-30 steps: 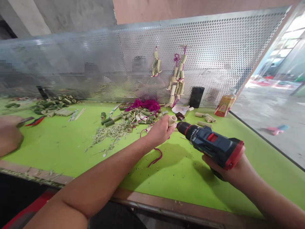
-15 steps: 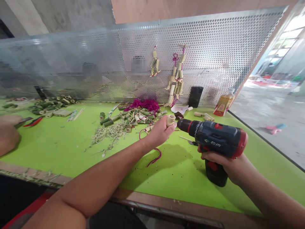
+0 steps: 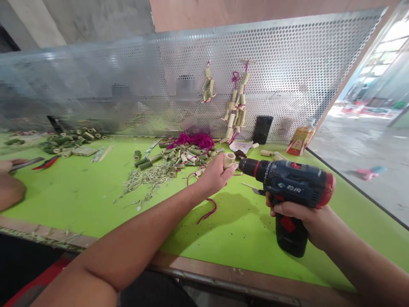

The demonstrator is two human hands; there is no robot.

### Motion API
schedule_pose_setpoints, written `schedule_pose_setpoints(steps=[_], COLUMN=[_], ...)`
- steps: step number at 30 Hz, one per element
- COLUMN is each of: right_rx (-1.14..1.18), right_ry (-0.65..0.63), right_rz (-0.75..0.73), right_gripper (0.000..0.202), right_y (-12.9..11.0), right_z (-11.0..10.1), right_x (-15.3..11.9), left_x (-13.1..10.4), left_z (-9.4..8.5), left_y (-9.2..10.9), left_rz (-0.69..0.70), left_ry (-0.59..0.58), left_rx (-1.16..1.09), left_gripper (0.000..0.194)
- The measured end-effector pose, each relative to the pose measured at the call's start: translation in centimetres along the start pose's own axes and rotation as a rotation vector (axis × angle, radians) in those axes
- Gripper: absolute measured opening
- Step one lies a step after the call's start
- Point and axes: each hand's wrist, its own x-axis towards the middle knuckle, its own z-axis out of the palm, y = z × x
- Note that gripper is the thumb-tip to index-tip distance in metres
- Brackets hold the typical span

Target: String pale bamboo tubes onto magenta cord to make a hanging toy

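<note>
My left hand is closed round a short pale bamboo tube, its open end facing up. In my right hand is the grip of a dark blue and red cordless drill, pointed left. The drill's bit meets the side of the tube near my left thumb; whether its tip is inside cannot be made out. Behind my left hand lie a pile of cut bamboo pieces and a tangle of magenta cord. A loose magenta cord end rests on the green table below my left wrist.
Bamboo figures hang on the perforated metal screen. A black phone and an amber bottle stand at its foot. Bamboo shavings lie left of centre. At the far left, another person's hand is near a blade.
The drill has shifted slightly right and its body has turned a little, with my right hand on it. My left hand and the tube are nearly unmoved. The other person's hand has moved slightly.
</note>
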Motion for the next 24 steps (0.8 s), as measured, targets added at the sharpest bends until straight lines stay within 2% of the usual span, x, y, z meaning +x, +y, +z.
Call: schedule_pose_setpoints(steps=[5, 11, 19, 24], right_rx=[-0.004, -0.026, -0.129, -0.216], right_ry=[-0.009, -0.008, 0.092, 0.094], right_rz=[0.015, 0.004, -0.104, -0.177], right_gripper=[0.018, 0.015, 0.008, 0.009], right_y=[0.1, 0.3, -0.4, -0.8], right_z=[0.0, 0.3, 1.7, 2.1], right_x=[0.0, 0.0, -0.9, -1.3], left_x=[0.2, 0.2, 0.2, 0.3], left_z=[0.0, -0.1, 0.2, 0.6], left_y=[-0.1, 0.2, 0.8, 1.5], left_rz=[-0.046, -0.013, -0.077, -0.11], left_ry=[0.049, 0.046, 0.095, 0.099], left_rx=[-0.033, -0.024, -0.076, -0.13], left_gripper=[0.018, 0.015, 0.015, 0.014])
